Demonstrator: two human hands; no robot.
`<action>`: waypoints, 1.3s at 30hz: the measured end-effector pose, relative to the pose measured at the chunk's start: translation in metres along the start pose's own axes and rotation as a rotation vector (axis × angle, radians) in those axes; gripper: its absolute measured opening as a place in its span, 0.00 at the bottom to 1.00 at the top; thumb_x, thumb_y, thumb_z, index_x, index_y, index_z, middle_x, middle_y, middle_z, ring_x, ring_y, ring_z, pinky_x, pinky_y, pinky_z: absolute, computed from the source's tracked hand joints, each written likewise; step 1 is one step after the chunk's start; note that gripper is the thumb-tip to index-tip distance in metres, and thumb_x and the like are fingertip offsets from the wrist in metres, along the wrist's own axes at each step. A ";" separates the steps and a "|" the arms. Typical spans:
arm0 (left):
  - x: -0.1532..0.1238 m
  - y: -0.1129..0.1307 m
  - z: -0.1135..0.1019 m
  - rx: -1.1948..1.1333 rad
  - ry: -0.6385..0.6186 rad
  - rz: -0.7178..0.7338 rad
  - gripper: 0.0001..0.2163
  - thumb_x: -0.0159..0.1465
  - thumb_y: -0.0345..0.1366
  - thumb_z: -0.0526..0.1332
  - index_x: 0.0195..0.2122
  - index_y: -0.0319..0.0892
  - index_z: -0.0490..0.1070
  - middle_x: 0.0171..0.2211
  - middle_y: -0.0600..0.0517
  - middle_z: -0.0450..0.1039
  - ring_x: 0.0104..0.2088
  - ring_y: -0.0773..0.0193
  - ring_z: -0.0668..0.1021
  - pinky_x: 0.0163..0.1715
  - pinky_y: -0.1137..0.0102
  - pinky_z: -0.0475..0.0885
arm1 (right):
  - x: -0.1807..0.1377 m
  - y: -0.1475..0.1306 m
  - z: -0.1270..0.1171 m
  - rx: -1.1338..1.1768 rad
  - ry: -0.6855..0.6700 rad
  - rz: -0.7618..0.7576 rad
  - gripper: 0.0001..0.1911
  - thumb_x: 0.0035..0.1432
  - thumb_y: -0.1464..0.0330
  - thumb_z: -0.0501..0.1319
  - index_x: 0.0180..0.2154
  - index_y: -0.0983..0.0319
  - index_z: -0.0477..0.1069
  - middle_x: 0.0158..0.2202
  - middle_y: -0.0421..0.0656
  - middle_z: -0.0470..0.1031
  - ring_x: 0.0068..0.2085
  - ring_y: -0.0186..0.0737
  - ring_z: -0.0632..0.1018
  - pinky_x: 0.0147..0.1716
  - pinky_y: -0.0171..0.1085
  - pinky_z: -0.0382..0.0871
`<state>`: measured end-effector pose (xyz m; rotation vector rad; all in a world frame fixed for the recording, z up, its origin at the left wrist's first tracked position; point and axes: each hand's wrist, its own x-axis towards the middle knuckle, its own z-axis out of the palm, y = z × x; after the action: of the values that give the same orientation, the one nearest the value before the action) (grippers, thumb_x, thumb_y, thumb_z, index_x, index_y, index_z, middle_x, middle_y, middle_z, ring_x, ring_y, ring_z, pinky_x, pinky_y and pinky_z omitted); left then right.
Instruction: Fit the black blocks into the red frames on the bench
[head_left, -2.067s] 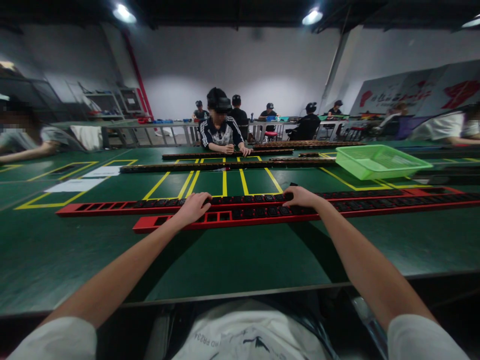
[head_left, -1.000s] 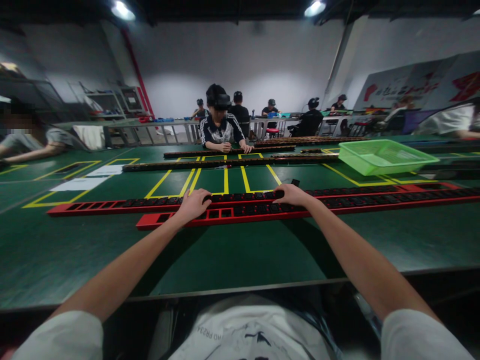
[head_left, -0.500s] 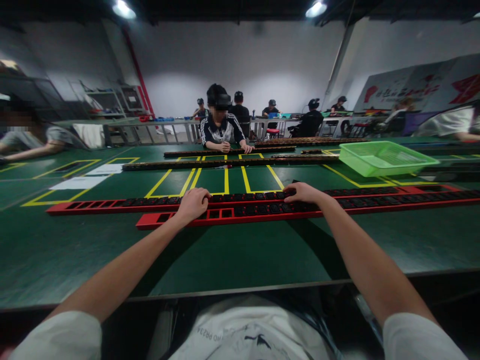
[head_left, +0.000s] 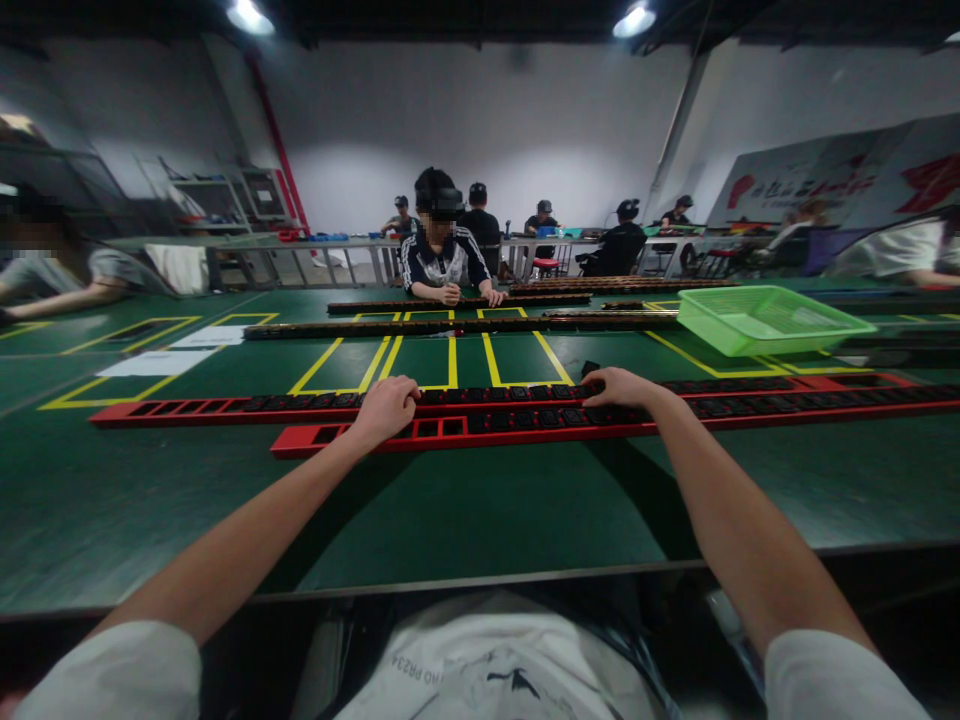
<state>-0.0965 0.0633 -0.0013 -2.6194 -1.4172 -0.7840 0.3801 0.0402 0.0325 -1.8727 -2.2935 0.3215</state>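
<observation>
Two long red strips with rows of black sockets lie side by side across the green table. My left hand (head_left: 386,408) is curled over the near red strip (head_left: 510,427), knuckles up, fingers folded onto its top by some vacant slots. My right hand (head_left: 621,387) lies across both strips further right, fingers bent down onto the black sockets and reaching the far red strip (head_left: 225,408). What the fingertips press or pinch is hidden. A small black part (head_left: 590,368) sits just beyond my right hand.
A green plastic basket (head_left: 765,318) stands at the right rear. Dark strips (head_left: 450,327) lie further back, where a person in a striped jacket (head_left: 444,262) works. Yellow floor-tape boxes and white sheets (head_left: 154,365) mark the table. Other people sit around.
My right hand has slid to the right along the red strips over the last second. My left hand has stayed in place on the near strip.
</observation>
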 end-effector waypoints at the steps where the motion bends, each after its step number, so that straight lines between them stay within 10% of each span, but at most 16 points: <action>1: 0.000 0.000 0.000 -0.004 -0.003 0.000 0.10 0.62 0.28 0.54 0.33 0.44 0.74 0.38 0.48 0.77 0.41 0.53 0.77 0.47 0.56 0.72 | -0.001 -0.001 0.000 -0.004 0.005 -0.001 0.25 0.47 0.57 0.70 0.47 0.59 0.80 0.45 0.46 0.82 0.46 0.53 0.80 0.49 0.42 0.72; 39: -0.001 0.003 0.000 0.176 -0.060 -0.050 0.17 0.64 0.24 0.50 0.46 0.43 0.74 0.49 0.46 0.76 0.51 0.51 0.75 0.54 0.55 0.65 | 0.010 -0.042 0.024 0.029 0.147 -0.147 0.24 0.50 0.58 0.71 0.47 0.64 0.80 0.47 0.50 0.80 0.47 0.52 0.79 0.51 0.44 0.71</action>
<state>-0.0950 0.0606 -0.0014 -2.5036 -1.4976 -0.5602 0.3319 0.0399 0.0205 -1.6442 -2.2970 0.1894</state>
